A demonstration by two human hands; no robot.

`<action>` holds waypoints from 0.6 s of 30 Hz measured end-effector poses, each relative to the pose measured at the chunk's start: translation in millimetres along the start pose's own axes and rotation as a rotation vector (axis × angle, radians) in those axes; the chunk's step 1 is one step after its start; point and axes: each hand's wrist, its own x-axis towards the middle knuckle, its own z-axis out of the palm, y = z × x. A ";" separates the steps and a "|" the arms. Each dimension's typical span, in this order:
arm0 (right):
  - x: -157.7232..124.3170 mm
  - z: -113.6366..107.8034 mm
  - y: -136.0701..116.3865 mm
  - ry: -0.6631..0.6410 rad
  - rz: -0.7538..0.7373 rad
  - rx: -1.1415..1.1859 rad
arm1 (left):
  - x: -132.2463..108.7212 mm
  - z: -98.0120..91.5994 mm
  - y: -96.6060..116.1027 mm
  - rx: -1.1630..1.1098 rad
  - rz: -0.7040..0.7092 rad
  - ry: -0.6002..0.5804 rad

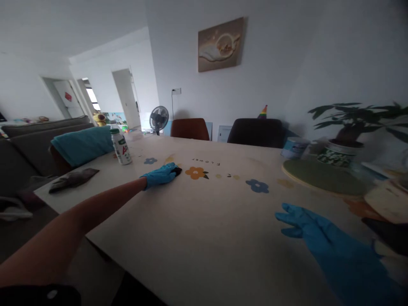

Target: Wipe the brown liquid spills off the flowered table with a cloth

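Note:
My left hand [162, 175], in a blue glove, reaches far across the white table [204, 221] and presses down on a small black object [177, 171]. Its kind is mostly hidden under the fingers. Right beside it is an orange flower [195, 172] printed on the tabletop. My right hand [307, 225], also gloved in blue, is at the right side of the table with its fingers apart and nothing in them. A printed blue flower [257, 186] lies beyond those fingertips.
A white bottle with a green cap [121, 148] and a crumpled dark cloth [74, 179] are at the left. On the right are a round green mat [314, 174], a can [295, 148] and a potted plant [341, 151]. Chairs [256, 131] line the far side.

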 end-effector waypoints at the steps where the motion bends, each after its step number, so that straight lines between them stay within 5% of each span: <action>1: 0.2 1.7 1.6 -0.010 0.024 0.026 | -13.0 0.6 3.6 -0.008 0.028 -0.012; 5: -4.2 7.6 5.1 -0.087 0.065 0.158 | -60.9 6.8 23.9 -0.044 0.140 -0.056; 10: -12.2 19.6 5.4 0.010 0.135 0.205 | -101.3 23.5 64.9 -0.055 0.309 -0.164; 14: -8.2 14.2 2.8 -0.047 0.135 0.189 | -106.0 37.0 105.3 -0.092 0.543 -0.219; 18: -6.0 4.0 -5.5 -0.108 0.101 0.130 | -83.5 46.5 142.2 -0.132 0.639 -0.257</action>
